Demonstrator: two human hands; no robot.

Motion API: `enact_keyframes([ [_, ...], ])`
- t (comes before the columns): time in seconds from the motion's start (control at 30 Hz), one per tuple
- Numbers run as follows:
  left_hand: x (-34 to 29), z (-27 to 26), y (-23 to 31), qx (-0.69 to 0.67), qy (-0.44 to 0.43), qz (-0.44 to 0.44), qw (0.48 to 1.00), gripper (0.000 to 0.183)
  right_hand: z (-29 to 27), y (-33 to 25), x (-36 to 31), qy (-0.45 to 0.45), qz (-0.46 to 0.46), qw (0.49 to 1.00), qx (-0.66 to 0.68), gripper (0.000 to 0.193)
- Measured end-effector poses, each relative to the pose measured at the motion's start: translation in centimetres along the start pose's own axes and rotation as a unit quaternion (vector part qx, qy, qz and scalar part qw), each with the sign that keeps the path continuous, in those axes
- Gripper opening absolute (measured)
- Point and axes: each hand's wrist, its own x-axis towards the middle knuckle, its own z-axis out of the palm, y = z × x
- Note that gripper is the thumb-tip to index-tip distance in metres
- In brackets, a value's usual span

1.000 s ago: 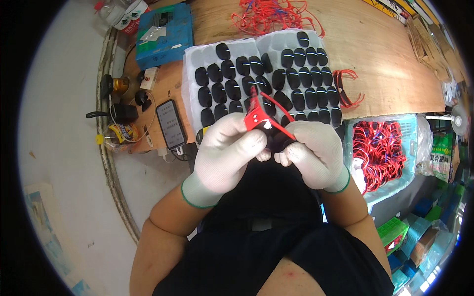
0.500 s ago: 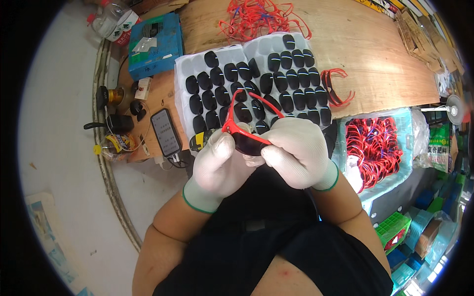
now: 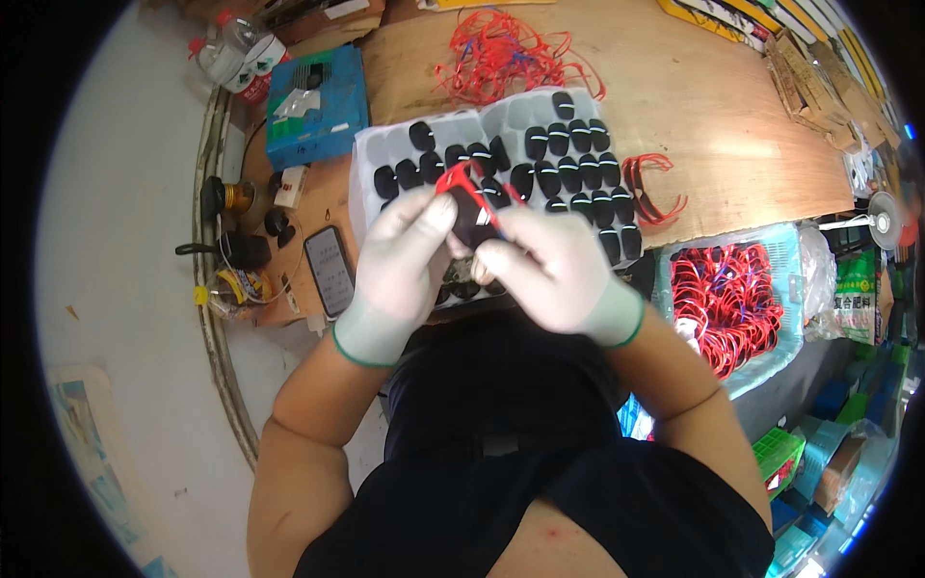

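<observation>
Both my hands, in white knit gloves, grip a pair of red-framed sunglasses (image 3: 472, 218) in front of my chest. My left hand (image 3: 403, 252) is closed on one side of it, thumb pressed near a dark lens. The fingers of my right hand (image 3: 559, 270) pinch the frame's other side. Some fingertips are hidden behind the lens, and the frame is slightly blurred. Just beyond my hands, white moulded trays (image 3: 385, 144) hold rows of loose dark lenses (image 3: 590, 171). Part of the trays is covered by my hands.
A pile of red frames (image 3: 506, 58) lies at the back, more red frames (image 3: 655, 190) right of the trays. At right stands a light-blue basket (image 3: 792, 289) full of red frames. A phone (image 3: 330, 270), a blue box (image 3: 323, 120) and plastic bottles (image 3: 236, 63) are at left.
My hands have moved up and slightly away from my body with the sunglasses, which have turned. The view has shifted a little.
</observation>
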Motion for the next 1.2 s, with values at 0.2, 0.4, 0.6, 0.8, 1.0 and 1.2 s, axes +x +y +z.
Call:
enact_keyframes([
  [0.2,-1.4,2.1,0.6,0.215,0.011,0.048,0.975,0.020,-3.4,-1.1,0.1,-0.065,-0.062,0.979,-0.181,0.010],
  [0.4,-1.7,2.2,-0.1,0.258,-0.082,0.070,0.960,0.012,-1.1,0.0,-3.3,0.042,-0.026,0.988,-0.144,0.018],
  [0.6,-1.5,2.0,0.1,0.245,-0.059,-0.025,0.967,0.016,1.3,0.3,-3.4,0.116,0.037,0.991,-0.064,0.016],
  [0.8,-1.5,2.9,1.1,0.232,-0.075,0.005,0.970,0.009,1.2,-2.0,-3.2,0.156,-0.013,0.977,-0.142,0.010],
  [1.0,-1.6,3.4,1.1,0.227,-0.052,-0.024,0.972,0.007,-0.1,-3.2,-2.9,0.123,-0.079,0.973,-0.176,0.006],
  [1.2,-1.8,3.6,2.6,0.298,-0.061,-0.050,0.951,0.016,-1.1,-2.3,-3.4,0.088,-0.011,0.995,-0.052,0.011],
])
